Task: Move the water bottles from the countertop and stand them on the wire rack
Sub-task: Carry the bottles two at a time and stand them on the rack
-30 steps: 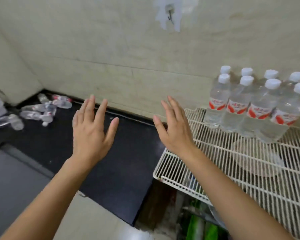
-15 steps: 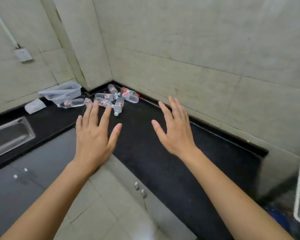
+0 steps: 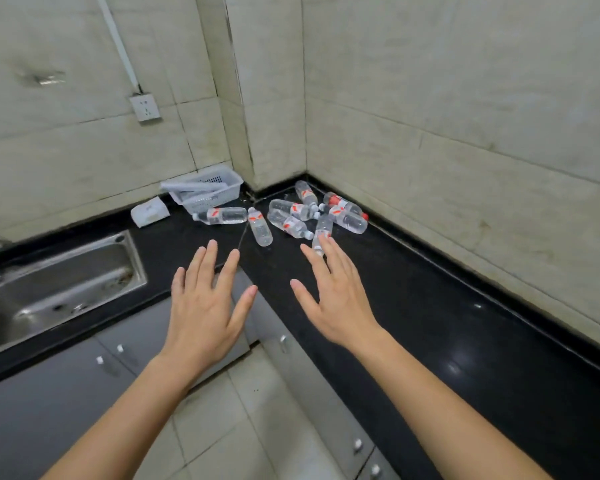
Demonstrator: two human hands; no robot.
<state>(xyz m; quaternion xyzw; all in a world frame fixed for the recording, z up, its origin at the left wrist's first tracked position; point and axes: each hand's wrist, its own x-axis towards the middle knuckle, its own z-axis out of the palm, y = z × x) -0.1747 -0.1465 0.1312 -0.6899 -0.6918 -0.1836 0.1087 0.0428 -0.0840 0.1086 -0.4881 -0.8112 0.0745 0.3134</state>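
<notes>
Several clear water bottles with red-and-white labels lie on their sides in the corner of the black countertop (image 3: 430, 306). One bottle (image 3: 224, 215) lies apart at the left, another (image 3: 260, 227) points toward me, and a cluster (image 3: 326, 211) fills the corner. My left hand (image 3: 203, 306) is open, palm down, short of the bottles. My right hand (image 3: 333, 292) is open too, its fingertips just reaching over the cap end of the nearest bottle (image 3: 323, 233). Neither hand holds anything. The wire rack is out of view.
A white plastic basket (image 3: 205, 192) and a small white box (image 3: 149, 211) sit left of the bottles against the wall. A steel sink (image 3: 59, 282) is set in the counter at left. Grey cabinet doors and tiled floor lie below my arms.
The view has swung left, away from the wire rack with its standing bottles, to the counter corner. Both open hands have come closer to the lying bottles.
</notes>
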